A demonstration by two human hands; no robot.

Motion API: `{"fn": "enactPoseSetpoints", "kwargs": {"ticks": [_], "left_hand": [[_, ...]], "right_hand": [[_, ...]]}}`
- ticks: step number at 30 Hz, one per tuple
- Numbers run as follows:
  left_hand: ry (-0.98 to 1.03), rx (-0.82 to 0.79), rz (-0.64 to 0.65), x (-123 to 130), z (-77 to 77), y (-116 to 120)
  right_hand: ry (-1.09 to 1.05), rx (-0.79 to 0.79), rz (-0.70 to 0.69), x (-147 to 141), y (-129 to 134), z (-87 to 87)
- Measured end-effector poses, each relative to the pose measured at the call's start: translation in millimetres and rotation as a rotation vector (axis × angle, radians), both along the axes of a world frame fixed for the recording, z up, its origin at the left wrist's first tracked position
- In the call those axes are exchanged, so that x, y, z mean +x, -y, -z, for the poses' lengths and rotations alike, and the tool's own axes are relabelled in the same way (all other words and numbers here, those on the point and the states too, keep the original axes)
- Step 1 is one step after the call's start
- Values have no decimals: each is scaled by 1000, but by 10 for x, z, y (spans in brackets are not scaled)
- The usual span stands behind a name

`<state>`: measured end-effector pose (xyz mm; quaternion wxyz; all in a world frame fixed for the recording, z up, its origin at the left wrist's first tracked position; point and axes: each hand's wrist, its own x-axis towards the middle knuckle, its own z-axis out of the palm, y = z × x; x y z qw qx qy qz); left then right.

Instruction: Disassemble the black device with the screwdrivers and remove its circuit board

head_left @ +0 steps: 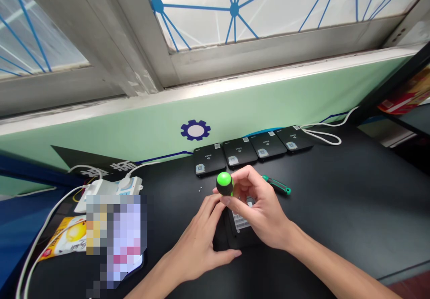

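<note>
**Head view: what's in your right hand (258,209)?**

You're pinching a screwdriver (224,183) with a round green-and-black handle between fingers and thumb, held upright; your fingers hide its shaft and tip.

**And your left hand (198,241)?**

It's clamped around a black case (235,241), fingers along one side and thumb at the lower edge. The case lies on a black tabletop (336,200) directly beneath your right hand, with a barcode label (241,220) on top.

**What's nearby?**

Just beyond your right hand lies a second, green-handled screwdriver (277,185). Small screws (199,188) sit ahead of your hands, and four black cases (253,149) line the far edge.
</note>
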<state>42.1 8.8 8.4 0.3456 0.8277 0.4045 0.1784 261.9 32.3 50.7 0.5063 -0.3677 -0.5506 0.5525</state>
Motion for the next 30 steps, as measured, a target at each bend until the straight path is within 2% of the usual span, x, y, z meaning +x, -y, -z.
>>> {"fn": "enactPoseSetpoints", "kwargs": {"ticks": [9, 18, 30], "left_hand": [[21, -6, -8, 4, -15, 10], [8, -9, -7, 8, -15, 5], [-5, 5, 11, -26, 77, -4]], "right_hand": [[42, 60, -40, 22, -6, -10], [23, 51, -76, 25, -14, -11], [0, 63, -68, 27, 7, -34]]}}
